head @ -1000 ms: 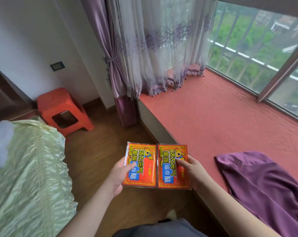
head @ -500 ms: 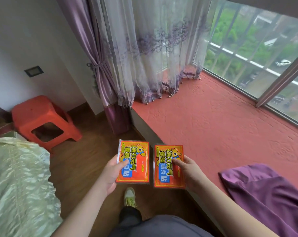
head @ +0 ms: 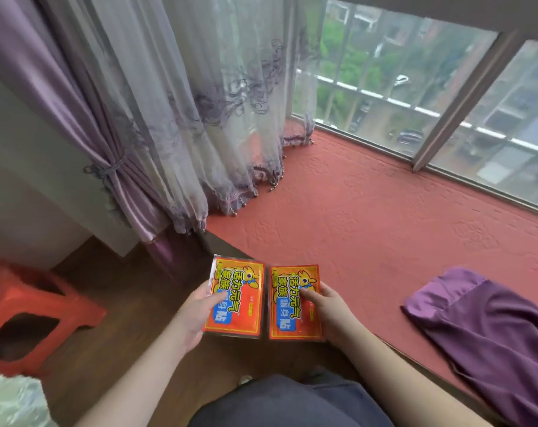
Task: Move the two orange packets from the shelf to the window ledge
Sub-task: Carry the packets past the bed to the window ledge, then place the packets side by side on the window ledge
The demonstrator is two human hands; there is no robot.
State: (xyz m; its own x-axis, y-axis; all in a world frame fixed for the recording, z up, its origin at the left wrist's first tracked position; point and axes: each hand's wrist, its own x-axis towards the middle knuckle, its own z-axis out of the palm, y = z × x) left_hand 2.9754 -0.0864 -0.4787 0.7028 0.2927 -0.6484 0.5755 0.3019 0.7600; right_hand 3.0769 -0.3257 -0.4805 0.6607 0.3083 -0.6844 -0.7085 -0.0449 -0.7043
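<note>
I hold two flat orange packets with yellow and blue print side by side in front of me. My left hand grips the left orange packet by its left edge. My right hand grips the right orange packet, thumb on its face. Both packets hover over the wooden floor, right at the near edge of the window ledge, which is covered in a red textured mat. No shelf is in view.
A purple cloth lies on the ledge at the right. Purple and sheer curtains hang over the ledge's left end. An orange plastic stool stands on the floor at left. A corner of a pale green bedspread shows at bottom left.
I have stepped closer to the ledge and turned right; the stool and bed slid left and out of frame. The packets stay in my hands, now nearer the ledge edge.
</note>
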